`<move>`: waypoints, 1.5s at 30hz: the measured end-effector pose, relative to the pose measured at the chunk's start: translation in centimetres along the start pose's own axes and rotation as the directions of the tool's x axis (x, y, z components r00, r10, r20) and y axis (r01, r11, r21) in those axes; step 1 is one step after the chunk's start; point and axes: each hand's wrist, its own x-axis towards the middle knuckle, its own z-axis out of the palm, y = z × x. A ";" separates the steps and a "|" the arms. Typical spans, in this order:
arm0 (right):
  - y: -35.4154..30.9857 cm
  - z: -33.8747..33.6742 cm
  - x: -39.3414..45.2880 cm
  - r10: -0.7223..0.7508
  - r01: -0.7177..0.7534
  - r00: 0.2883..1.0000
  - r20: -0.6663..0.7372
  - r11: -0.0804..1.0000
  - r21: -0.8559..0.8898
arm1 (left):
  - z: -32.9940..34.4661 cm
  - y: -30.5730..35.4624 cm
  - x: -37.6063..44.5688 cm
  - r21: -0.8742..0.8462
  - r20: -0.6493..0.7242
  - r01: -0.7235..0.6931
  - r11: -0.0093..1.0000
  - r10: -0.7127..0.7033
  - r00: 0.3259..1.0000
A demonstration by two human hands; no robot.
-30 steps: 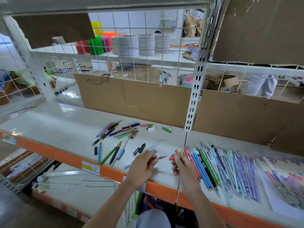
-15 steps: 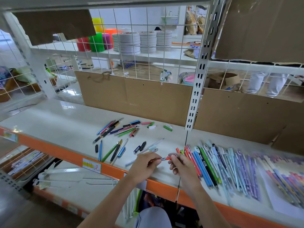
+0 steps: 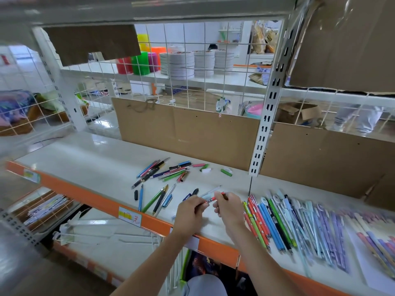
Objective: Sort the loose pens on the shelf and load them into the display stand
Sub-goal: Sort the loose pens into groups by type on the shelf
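From the head camera, you have both hands over the front of the shelf [image 3: 89, 159], close together above its orange front edge. Your left hand [image 3: 189, 211] has its fingers curled round the dark end of a red pen [image 3: 213, 198], and your right hand [image 3: 227, 207] pinches the red end of the same pen, so both are clamped on it. Held between two hands like this, the pen looks as if you are fitting or checking its cap before it joins a group; the joint itself is too small to tell.

The loose pens [image 3: 164, 171] lie scattered to the left of your hands, crossing one another at all angles, with a few short green and white caps [image 3: 226, 172] farther back near the cardboard backing [image 3: 188, 133]. That heap is probably what is left to sort.

To the right of the slotted upright [image 3: 264, 129], the sorted rows [image 3: 277, 223] lie side by side, grouped by colour: red and yellow-green nearest you, then blue, green, pale blue and purple. Your right hand is just beside the red ones, so the red pen likely belongs there.

No display stand is visible here, so loading seems not yet begun.
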 end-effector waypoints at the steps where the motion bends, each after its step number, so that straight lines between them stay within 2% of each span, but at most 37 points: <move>1: 0.0 0.5 0.2 0.029 -0.029 1.000 -0.001 0.999 0.026 | 0.0 0.1 0.0 0.017 -0.019 0.012 1.000 -0.011 1.000; 3: 0.5 1.1 0.2 0.067 -0.069 0.997 0.039 0.997 0.045 | 0.0 0.3 -0.1 0.015 -0.020 0.024 1.000 -0.024 1.000; 5: 0.9 1.2 0.0 0.072 -0.070 0.993 0.098 0.997 -0.017 | -0.1 0.8 0.0 0.013 0.012 0.017 1.000 -0.017 1.000; 10: -0.9 -0.7 0.9 -0.077 0.119 0.986 0.149 0.946 -0.301 | -1.2 0.1 0.0 0.058 0.099 -0.016 0.998 0.010 0.995; 13: -1.5 -2.2 1.5 -0.089 0.237 0.955 0.282 0.802 -0.548 | -2.9 -1.6 0.8 0.231 0.017 0.072 0.970 -0.078 0.997; 16: -0.8 -2.8 1.4 -0.031 0.284 0.943 0.332 0.598 -0.750 | -5.2 -3.6 1.9 0.442 -0.096 0.217 0.870 -0.195 0.976; 19: -0.1 -3.0 1.3 -0.040 0.309 0.945 0.324 0.429 -0.849 | -6.6 -5.0 2.6 0.580 -0.106 0.327 0.746 -0.328 0.939; 22: 0.0 -3.1 1.2 -0.097 0.302 0.953 0.287 0.361 -0.882 | -7.4 -5.7 3.1 0.613 -0.084 0.385 0.689 -0.428 0.900; 27: 0.1 -2.9 2.2 -0.102 0.315 0.949 0.299 0.382 -0.869 | -7.3 -5.8 3.6 0.632 -0.064 0.372 0.680 -0.433 0.899; 31: -0.6 -2.6 4.1 -0.157 0.333 0.943 0.293 0.410 -0.849 | -6.3 -5.6 3.7 0.565 -0.071 0.386 0.730 -0.423 0.903; 35: -1.7 -2.5 7.9 -0.204 0.300 0.952 0.227 0.483 -0.823 | -5.6 -6.4 3.1 0.432 -0.143 0.427 0.794 -0.407 0.902; 39: -2.3 -1.3 11.5 -0.248 0.317 0.942 0.226 0.434 -0.843 | -5.1 -6.4 2.6 0.365 -0.221 0.436 0.822 -0.379 0.899; 42: -1.9 -0.2 13.2 -0.256 0.316 0.941 0.222 0.426 -0.848 | -5.0 -6.7 2.8 0.411 -0.209 0.420 0.809 -0.365 0.907; 45: -1.4 0.4 13.8 -0.182 0.280 0.958 0.222 0.415 -0.866 | -5.0 -6.9 2.6 0.481 -0.172 0.377 0.791 -0.337 0.926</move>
